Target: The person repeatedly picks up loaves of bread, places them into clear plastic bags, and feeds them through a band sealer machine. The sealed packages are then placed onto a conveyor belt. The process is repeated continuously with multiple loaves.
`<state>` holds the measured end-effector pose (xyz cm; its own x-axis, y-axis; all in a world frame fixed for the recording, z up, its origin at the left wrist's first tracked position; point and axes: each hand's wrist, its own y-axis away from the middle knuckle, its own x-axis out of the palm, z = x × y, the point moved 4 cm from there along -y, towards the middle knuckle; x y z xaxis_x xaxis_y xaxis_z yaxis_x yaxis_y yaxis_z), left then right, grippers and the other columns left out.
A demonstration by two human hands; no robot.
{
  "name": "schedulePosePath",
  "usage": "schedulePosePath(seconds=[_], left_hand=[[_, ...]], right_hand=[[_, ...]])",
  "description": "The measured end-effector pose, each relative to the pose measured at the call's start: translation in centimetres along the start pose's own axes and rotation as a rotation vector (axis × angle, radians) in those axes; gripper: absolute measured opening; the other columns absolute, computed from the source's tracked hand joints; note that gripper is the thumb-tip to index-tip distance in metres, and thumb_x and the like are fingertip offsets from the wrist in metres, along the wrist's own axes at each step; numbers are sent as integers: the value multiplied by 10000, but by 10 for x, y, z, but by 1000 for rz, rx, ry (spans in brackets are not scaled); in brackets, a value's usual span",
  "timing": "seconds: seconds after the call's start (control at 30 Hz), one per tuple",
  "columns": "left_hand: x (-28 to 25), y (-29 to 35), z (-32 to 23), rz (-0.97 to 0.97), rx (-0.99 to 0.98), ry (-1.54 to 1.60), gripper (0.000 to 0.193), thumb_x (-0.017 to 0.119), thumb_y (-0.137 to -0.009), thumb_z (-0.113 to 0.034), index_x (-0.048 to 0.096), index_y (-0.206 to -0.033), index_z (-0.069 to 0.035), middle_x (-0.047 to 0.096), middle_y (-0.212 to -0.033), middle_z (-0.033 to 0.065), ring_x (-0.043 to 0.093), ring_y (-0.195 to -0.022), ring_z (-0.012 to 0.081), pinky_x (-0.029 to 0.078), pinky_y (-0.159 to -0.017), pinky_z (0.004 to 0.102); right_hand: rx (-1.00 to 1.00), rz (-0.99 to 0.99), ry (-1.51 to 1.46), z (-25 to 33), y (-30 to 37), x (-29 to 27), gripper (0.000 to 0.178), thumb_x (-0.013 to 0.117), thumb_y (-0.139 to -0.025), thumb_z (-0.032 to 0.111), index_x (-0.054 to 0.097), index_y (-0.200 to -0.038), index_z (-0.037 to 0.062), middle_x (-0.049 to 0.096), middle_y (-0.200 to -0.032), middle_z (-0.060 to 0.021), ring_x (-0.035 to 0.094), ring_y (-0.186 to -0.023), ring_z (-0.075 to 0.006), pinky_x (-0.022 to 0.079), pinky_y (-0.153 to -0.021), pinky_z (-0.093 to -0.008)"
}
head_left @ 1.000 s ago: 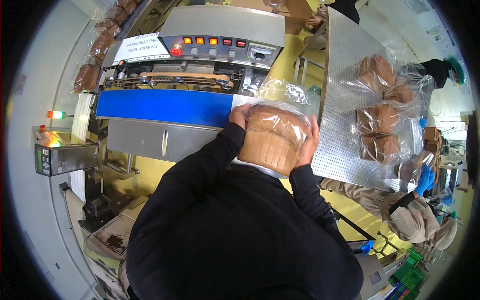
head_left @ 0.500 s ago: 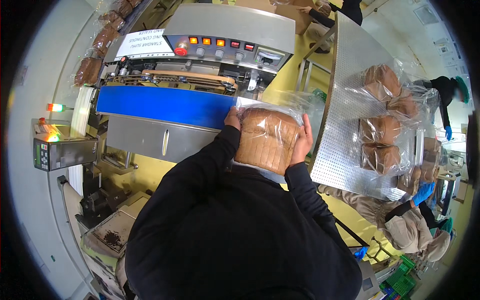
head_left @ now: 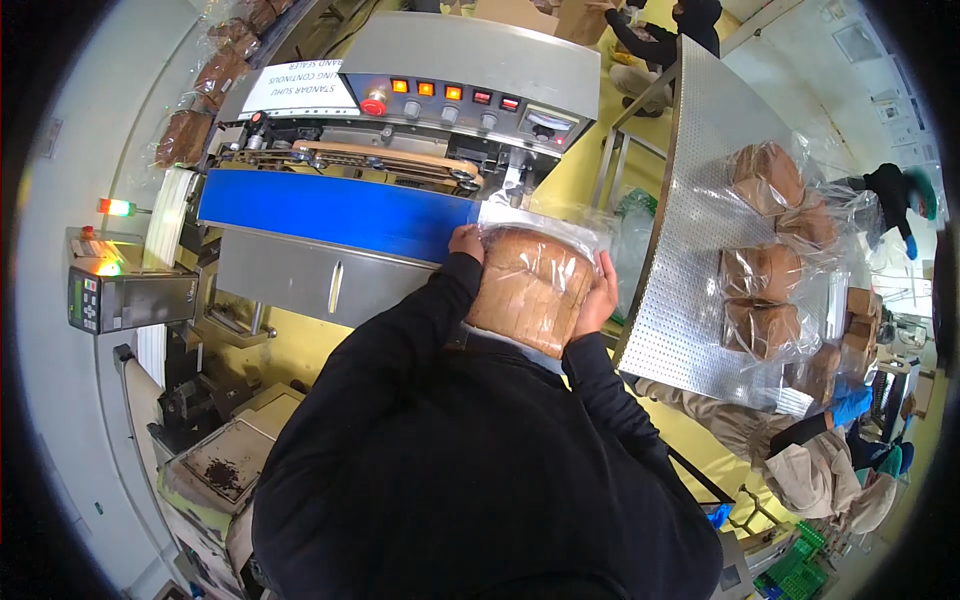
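Observation:
A sliced brown loaf in a clear plastic bag point(head_left: 530, 290) is held in front of my chest. My left hand point(head_left: 466, 243) grips its upper left corner, beside the end of a blue conveyor belt point(head_left: 335, 215). Along the loaf's right side my right hand point(head_left: 600, 297) is wrapped, thumb side up. The bag's loose end spreads flat beyond the loaf, towards the sealing machine point(head_left: 470, 75) with its lit buttons and red knob. Fingers beneath the loaf are hidden.
A perforated metal table point(head_left: 665, 260) on the right carries several bagged loaves point(head_left: 762, 272). More bagged loaves point(head_left: 185, 138) line a conveyor at the far left. A small control box point(head_left: 130, 295) stands left. Co-workers are at the right and far back.
The loaf has turned slightly in my hands, and its bag's open end now lies flatter near the sealing machine. My right hand has shifted a little down and left.

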<state>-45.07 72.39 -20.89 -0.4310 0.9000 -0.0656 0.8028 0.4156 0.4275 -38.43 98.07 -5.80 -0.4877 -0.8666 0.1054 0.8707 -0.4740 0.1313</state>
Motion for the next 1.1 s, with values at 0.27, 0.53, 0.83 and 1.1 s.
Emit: schedulePosePath(seconds=[0.27,0.53,0.83,1.1], left_hand=[[12,75,-28,77,-173,435,215,481,-859,-61,471,-1067,-8,617,-914,183,625,-758,260,524,-646,312],[-12,55,-57,236,-340,273,148,496,-825,-57,538,-963,-21,625,-865,120,630,-699,208,529,-550,327],[4,29,-69,135,-80,-49,249,591,-868,-277,539,-794,-44,578,-639,72,575,-562,171,446,-455,332],[12,57,-125,-231,495,-93,183,557,-896,-201,530,-842,-29,561,-668,50,539,-593,148,435,-559,310]], right_hand=[[133,-94,-35,-23,11,-46,293,444,-898,53,565,-1154,-24,631,-1090,-132,567,-1014,-172,414,-912,-276],[334,148,-110,-44,-33,-69,250,616,-809,6,570,-1054,8,608,-987,-75,574,-876,-133,456,-770,-249],[266,201,78,-34,-92,-55,276,544,-797,-47,586,-1059,29,609,-987,-58,523,-715,-78,408,-609,-189],[114,41,-92,13,-65,-27,443,496,-799,-103,578,-1206,54,608,-1124,-31,428,-609,-22,358,-532,-166]])
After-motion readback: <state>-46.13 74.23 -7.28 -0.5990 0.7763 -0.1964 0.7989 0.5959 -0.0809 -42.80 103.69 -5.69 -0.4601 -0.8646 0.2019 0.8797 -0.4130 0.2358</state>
